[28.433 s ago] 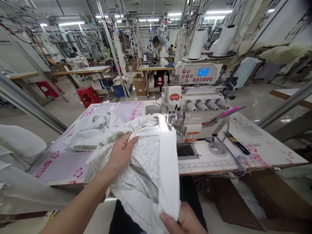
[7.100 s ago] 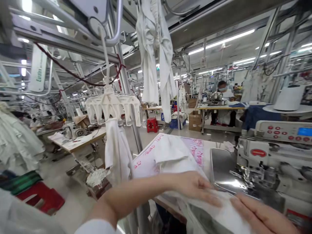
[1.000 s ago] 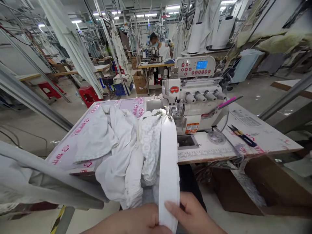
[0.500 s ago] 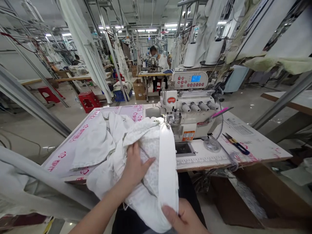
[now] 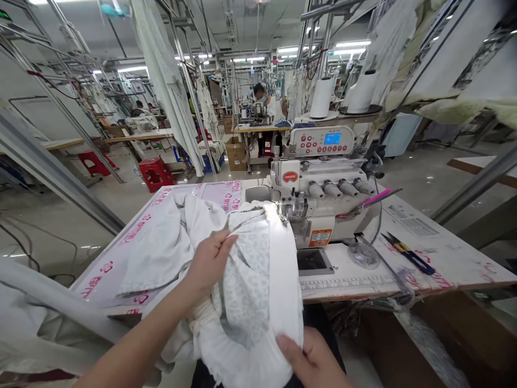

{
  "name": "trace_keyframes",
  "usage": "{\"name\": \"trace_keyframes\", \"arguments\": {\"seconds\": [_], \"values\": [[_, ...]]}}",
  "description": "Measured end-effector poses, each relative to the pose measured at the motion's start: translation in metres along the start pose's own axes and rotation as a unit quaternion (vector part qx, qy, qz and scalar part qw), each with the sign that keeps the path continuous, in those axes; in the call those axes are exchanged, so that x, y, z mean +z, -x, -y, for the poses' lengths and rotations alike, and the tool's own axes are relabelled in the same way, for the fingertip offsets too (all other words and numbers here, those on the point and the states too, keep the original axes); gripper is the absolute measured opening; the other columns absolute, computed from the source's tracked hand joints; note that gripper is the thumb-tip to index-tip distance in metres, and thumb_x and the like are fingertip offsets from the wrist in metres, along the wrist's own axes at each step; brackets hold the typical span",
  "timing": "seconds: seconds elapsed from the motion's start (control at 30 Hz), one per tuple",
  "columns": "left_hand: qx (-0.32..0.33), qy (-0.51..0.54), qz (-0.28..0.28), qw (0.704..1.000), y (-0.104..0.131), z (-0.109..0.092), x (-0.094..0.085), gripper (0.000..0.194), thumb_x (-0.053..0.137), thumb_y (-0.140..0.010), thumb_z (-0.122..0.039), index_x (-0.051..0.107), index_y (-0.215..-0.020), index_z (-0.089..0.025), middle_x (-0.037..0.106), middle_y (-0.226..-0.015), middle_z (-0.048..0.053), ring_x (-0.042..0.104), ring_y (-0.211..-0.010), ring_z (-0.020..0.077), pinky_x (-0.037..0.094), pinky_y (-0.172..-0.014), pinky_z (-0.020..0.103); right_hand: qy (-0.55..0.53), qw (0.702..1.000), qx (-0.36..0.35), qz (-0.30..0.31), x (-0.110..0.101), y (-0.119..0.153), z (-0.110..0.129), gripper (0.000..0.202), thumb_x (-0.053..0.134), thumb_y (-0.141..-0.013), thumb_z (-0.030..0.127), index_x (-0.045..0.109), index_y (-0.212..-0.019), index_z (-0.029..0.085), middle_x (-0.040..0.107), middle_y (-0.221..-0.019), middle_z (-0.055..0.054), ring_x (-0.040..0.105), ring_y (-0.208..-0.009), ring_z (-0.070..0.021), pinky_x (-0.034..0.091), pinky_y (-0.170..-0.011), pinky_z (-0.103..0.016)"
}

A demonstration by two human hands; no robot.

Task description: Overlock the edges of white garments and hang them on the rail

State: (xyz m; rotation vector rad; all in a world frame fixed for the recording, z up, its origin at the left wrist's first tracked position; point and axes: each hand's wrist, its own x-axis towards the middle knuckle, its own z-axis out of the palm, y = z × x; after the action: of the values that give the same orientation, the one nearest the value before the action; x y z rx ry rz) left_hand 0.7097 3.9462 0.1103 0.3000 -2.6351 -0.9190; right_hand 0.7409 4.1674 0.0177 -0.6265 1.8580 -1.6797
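Note:
A white garment [image 5: 246,275] with a pale spotted pattern lies bunched over the table's front edge. A smooth white band [image 5: 280,269] runs along its right side, up to the presser foot of an overlock sewing machine [image 5: 323,186]. My left hand [image 5: 210,261] is closed on a fold of the cloth, left of the band. Lower down, my right hand [image 5: 309,355] pinches the band's outer edge between thumb and fingers. The fingertips behind the band are hidden. Gathered cloth hangs between my hands, over my lap.
Thread snips [image 5: 410,253] and a clear round dish [image 5: 363,254] lie right of the machine. Thread cones [image 5: 322,98] stand behind it. A cardboard box [image 5: 388,345] sits below the table at right. A metal post [image 5: 60,167] slants at left. Another person [image 5: 272,105] sits further back.
My left hand has gone from spread fingers under the fold to gripping it, drawing the cloth open to the left. My right hand keeps its hold on the band. The camera view has shifted slightly.

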Motion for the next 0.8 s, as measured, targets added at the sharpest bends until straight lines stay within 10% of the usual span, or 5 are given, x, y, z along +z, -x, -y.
{"name": "trace_keyframes", "arguments": {"seconds": [0.47,0.6,0.67,0.8], "values": [[0.091,-0.122,-0.076,0.985,-0.093,0.001,-0.003,0.03,0.03,-0.085,-0.035,0.038,-0.061,-0.018,0.035,-0.05,-0.003,0.038,-0.051,0.0124,0.026,-0.05,0.023,-0.003,0.997,-0.082,0.004,-0.042,-0.086,0.033,0.038,0.042,-0.081,0.045,0.04,-0.057,0.014,0.035,-0.055,0.002,0.03,-0.053,-0.0094,0.027,-0.049,-0.021],[0.131,-0.162,-0.141,0.968,-0.076,-0.009,0.006,0.017,0.037,-0.082,-0.027,0.048,-0.082,-0.015,0.051,-0.079,0.006,0.047,-0.077,0.018,0.035,-0.066,0.027,-0.018,0.997,-0.079,-0.01,-0.049,-0.106,0.038,0.04,0.046,-0.076,0.05,0.044,-0.058,0.014,0.037,-0.053,0.003,0.031,-0.051,-0.0089,0.026,-0.047,-0.021],[0.145,-0.149,-0.089,0.974,-0.045,-0.013,0.015,0.018,0.036,-0.082,-0.027,0.049,-0.083,-0.015,0.051,-0.082,0.007,0.047,-0.078,0.0185,0.035,-0.069,0.029,-0.027,0.997,-0.073,-0.011,-0.052,-0.11,0.039,0.043,0.047,-0.074,0.052,0.041,-0.055,0.014,0.034,-0.049,0.004,0.027,-0.047,-0.0076,0.022,-0.044,-0.02],[0.05,0.027,0.232,0.971,0.009,-0.013,0.03,0.027,0.033,-0.084,-0.037,0.05,-0.082,-0.016,0.054,-0.076,0.003,0.049,-0.068,0.0142,0.037,-0.061,0.025,-0.048,0.997,-0.066,-0.013,-0.057,-0.116,0.041,0.045,0.05,-0.072,0.053,0.037,-0.052,0.015,0.03,-0.045,0.006,0.024,-0.043,-0.0059,0.018,-0.041,-0.02]]}}
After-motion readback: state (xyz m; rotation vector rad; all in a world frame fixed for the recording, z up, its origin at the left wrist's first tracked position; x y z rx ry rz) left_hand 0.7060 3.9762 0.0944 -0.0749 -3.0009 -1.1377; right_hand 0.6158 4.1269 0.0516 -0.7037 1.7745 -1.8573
